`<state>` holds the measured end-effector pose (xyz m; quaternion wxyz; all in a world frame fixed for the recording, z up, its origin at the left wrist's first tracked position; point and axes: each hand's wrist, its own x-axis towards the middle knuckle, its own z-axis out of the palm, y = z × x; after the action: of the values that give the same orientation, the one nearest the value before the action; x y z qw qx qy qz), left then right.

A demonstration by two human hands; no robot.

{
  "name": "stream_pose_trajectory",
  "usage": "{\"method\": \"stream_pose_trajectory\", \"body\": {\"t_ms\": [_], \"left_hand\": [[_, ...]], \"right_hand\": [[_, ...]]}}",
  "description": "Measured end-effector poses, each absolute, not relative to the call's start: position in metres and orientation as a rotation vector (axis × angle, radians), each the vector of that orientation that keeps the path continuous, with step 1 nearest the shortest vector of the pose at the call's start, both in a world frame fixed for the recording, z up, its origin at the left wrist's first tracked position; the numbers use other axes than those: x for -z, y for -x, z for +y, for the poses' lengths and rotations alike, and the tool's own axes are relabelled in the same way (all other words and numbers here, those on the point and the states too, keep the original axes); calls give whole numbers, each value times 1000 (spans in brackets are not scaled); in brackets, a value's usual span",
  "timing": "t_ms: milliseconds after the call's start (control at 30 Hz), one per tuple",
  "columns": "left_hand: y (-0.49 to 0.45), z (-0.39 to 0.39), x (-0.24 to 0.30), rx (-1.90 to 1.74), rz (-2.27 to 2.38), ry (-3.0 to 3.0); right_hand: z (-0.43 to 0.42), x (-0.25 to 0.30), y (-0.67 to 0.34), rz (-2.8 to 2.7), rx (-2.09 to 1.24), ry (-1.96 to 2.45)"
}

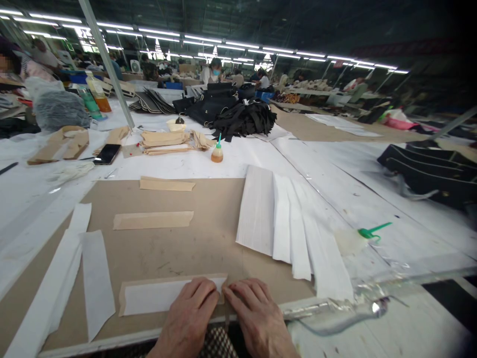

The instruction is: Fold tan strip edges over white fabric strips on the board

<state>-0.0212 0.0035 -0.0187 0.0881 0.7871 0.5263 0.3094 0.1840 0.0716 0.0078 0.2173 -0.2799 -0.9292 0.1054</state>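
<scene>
A white strip [149, 299] lies on a slightly larger tan strip [121, 298] at the front edge of the brown board [156, 253]. My left hand [196, 306] has its fingers curled down on the strips near their right end. My right hand [255, 308] meets it there, thumb and bent fingers closed at the tan strip's end. The fingertips hide just how that end is held or folded. Farther back on the board lie two more tan strips [153, 220]. Loose white strips [97, 278] are at the left, and a fanned stack of white strips [257, 209] is at the right.
A small glue bottle [217, 154] stands behind the board, near stacked tan pieces [164, 139] and a phone [107, 154]. A green-tipped bottle [367, 232] lies at right. Black pieces [244, 117] are piled behind; a black bag [428, 171] lies far right. A metal pole [108, 64] rises at left.
</scene>
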Motion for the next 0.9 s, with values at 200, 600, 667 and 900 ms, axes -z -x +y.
{"method": "stream_pose_trajectory", "body": {"t_ms": [200, 600, 667, 900], "left_hand": [[20, 4, 18, -944, 1564, -2341], [20, 5, 17, -979, 1590, -2363], [20, 5, 17, -989, 1600, -2363], [19, 2, 20, -998, 1603, -2367]], "right_hand": [[68, -8, -177, -2622, -277, 873], [67, -5, -174, -2592, -275, 898], [66, -5, -174, -2585, -289, 907], [65, -2, -174, -2531, -301, 916]]}}
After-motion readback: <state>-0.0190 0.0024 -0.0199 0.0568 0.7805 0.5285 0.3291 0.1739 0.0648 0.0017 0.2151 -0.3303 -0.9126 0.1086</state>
